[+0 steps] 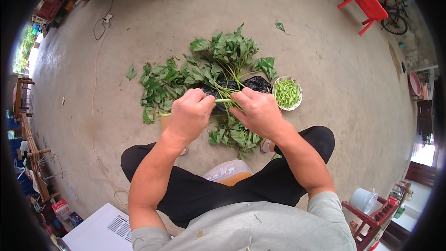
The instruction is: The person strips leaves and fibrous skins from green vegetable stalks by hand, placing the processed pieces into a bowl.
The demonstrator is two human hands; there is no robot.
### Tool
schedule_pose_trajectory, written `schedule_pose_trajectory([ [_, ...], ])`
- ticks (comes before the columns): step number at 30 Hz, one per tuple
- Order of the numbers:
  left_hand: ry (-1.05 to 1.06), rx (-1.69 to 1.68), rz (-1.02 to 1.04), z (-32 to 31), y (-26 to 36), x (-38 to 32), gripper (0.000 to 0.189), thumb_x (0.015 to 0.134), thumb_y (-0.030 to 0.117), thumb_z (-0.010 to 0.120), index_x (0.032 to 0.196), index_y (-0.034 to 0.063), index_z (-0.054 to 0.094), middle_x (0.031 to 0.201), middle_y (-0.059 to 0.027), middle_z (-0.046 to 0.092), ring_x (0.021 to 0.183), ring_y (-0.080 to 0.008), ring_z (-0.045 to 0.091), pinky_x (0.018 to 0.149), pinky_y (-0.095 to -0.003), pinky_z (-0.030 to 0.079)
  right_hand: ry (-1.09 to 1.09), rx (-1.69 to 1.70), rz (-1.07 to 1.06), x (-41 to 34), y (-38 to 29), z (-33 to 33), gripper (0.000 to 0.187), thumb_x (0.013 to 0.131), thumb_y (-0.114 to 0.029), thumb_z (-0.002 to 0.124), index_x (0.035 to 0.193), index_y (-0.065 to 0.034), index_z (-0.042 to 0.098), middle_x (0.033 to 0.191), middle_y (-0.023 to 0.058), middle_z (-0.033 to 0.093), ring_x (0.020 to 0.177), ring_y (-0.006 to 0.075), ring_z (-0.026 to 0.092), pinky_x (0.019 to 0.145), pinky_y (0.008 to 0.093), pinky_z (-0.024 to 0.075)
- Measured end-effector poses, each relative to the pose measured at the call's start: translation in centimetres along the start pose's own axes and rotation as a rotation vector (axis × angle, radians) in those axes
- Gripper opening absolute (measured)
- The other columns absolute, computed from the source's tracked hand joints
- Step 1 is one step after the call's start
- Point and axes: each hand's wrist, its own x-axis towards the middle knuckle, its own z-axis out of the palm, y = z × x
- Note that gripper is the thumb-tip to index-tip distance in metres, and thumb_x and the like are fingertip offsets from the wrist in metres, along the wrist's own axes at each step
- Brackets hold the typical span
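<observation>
Between my two hands a pale green leaf stem is stretched level. My left hand pinches one end, and its thumb and forefinger are closed. My right hand grips the other end. Just beyond them, long-stalked green leaves rest on a black plastic bag on the floor. A heap of loose leaves spreads to the left, and more leaves lie nearer my feet. Right of my right hand stands a bowl filled with short cut green stems.
The concrete floor carries a few stray leaves. A thin cable runs down the left side. A red plastic stool and a bicycle are at the upper right. A white appliance is lower left, and a wooden rack lower right.
</observation>
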Motion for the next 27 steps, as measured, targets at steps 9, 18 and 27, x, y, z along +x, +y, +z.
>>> schedule_pose_trajectory([
  [9, -0.084, -0.028, 0.104, -0.4, -0.9, -0.3, 0.017, 0.073, 0.006, 0.080, 0.088, 0.0041, 0.073, 0.081, -0.0075, 0.066, 0.076, -0.0265, 0.065, 0.063, -0.0365, 0.053, -0.221, 0.083, -0.042, -0.3, 1.8, 0.4, 0.016, 0.086, -0.015, 0.073, 0.078, -0.0039, 0.065, 0.071, 0.0090, 0.058, 0.067, 0.0288, 0.063, 0.058, 0.0419, 0.0502],
  [18, -0.083, -0.232, -0.037, -1.1, -1.7, -0.5, 0.014, 0.080, 0.005, 0.077, 0.094, 0.0017, 0.075, 0.079, -0.0096, 0.066, 0.067, -0.0250, 0.064, 0.060, -0.0347, 0.051, -0.179, 0.683, 0.210, 0.1, 2.9, -1.0, 0.017, 0.090, -0.014, 0.073, 0.092, 0.0031, 0.073, 0.071, 0.0081, 0.063, 0.065, 0.0162, 0.056, 0.058, 0.0325, 0.0446],
  [27, -0.062, -0.502, -0.210, -0.5, -0.1, -0.1, 0.014, 0.080, 0.001, 0.076, 0.093, -0.0017, 0.074, 0.075, -0.0118, 0.067, 0.065, -0.0232, 0.063, 0.060, -0.0328, 0.048, 0.081, 1.273, 0.522, -0.7, 3.9, 0.3, 0.014, 0.098, -0.011, 0.066, 0.098, 0.0017, 0.071, 0.075, -0.0026, 0.055, 0.053, 0.0041, 0.039, 0.046, 0.0247, 0.0281],
])
